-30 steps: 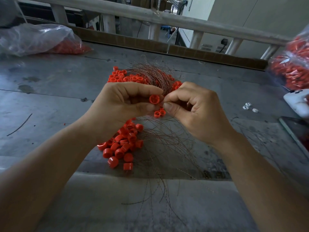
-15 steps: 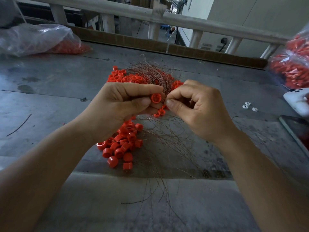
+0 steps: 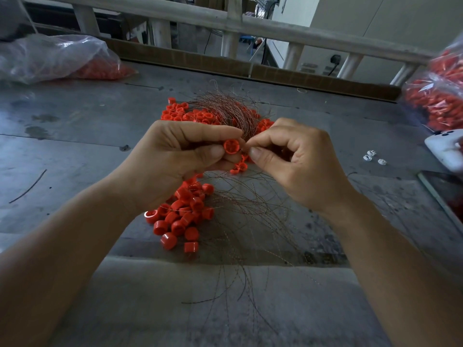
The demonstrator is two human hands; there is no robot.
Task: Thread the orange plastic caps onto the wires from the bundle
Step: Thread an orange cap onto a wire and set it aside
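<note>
Far left: one clear bag (image 3: pixel 57 58) of caps. Pinched in left hand (image 3: pixel 175 156), thumb against curled fingers: one orange cap (image 3: pixel 231 146), above table (image 3: pixel 75 136). Just beside it: right hand (image 3: pixel 295 159), thumb and forefinger nipping thin wire (image 3: pixel 248 136) from wire bundle (image 3: pixel 225 108). Beneath: two heaps of loose caps (image 3: pixel 183 216), uncountable. Right: three white bits (image 3: pixel 373 157).

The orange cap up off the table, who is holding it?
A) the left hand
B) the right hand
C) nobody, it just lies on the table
A: the left hand pinches the orange cap between thumb and fingers, while the right hand only pinches a thin wire right beside it.
</note>
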